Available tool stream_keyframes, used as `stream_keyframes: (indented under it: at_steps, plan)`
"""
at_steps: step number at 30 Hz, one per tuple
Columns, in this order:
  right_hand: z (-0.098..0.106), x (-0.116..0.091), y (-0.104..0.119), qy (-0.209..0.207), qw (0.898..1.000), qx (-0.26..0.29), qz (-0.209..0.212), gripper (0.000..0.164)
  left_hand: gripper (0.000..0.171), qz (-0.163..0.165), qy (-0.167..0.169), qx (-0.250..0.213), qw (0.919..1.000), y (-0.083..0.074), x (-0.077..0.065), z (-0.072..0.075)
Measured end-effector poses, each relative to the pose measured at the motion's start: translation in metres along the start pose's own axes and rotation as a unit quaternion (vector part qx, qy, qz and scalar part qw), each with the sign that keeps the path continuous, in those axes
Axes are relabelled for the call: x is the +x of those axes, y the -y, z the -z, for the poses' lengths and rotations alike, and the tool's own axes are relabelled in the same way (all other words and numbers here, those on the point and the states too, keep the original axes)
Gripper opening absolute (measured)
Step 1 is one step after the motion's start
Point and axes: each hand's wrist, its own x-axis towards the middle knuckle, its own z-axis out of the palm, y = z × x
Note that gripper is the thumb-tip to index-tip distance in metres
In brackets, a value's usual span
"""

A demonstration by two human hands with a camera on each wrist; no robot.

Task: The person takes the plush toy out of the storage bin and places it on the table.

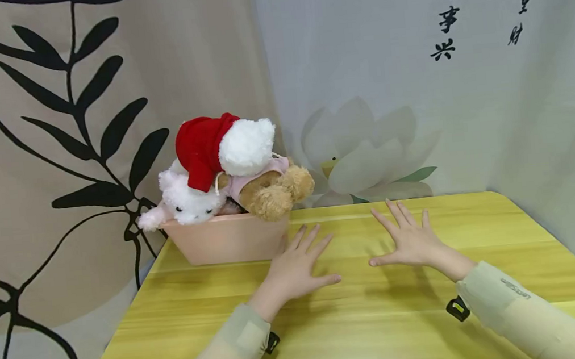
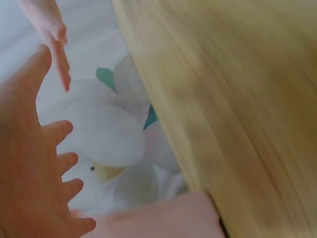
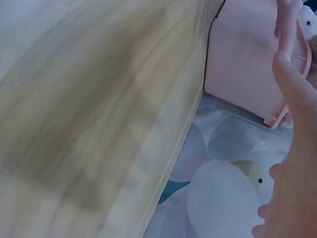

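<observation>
Both hands are held over the table with fingers spread and nothing in them. In the head view my left hand [image 1: 295, 270] overlaps the lower right corner of a pink bin [image 1: 231, 240]. My right hand [image 1: 413, 242] is farther right, over bare wood. Plush toys fill the bin above its rim: a white one in a red top [image 1: 204, 144] lies uppermost, with a brown one in a pink shirt [image 1: 273, 195] under it and a pale pink-and-white one [image 1: 188, 196] at the left. In the right wrist view, the bin's pink wall [image 3: 242, 59] shows beyond the hand.
The yellow wood-grain table [image 1: 383, 331] has its far edge against a curtain [image 1: 347, 37] printed with a flower and characters. Black leaf shapes mark the curtain at the left. The bin stands at the table's back left. A dark wrist strap buckle [image 1: 458, 308] hangs under the right sleeve.
</observation>
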Motion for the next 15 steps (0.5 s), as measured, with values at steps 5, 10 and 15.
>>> stream_keyframes:
  at_steps: [5,10,15]
  plan:
    - [0.005,0.011,0.009,-0.012,1.0,-0.003,0.02,0.118,0.085,-0.001,-0.053,0.031,0.9981,0.017,-0.033,0.018]
    - [0.013,0.026,0.018,-0.041,0.998,0.0,0.047,0.116,0.076,0.029,-0.121,0.043,0.9913,0.044,-0.059,0.039]
    - [0.028,0.043,0.026,-0.059,0.997,0.009,0.058,0.118,0.071,0.063,-0.186,0.079,0.9773,0.074,-0.073,0.052]
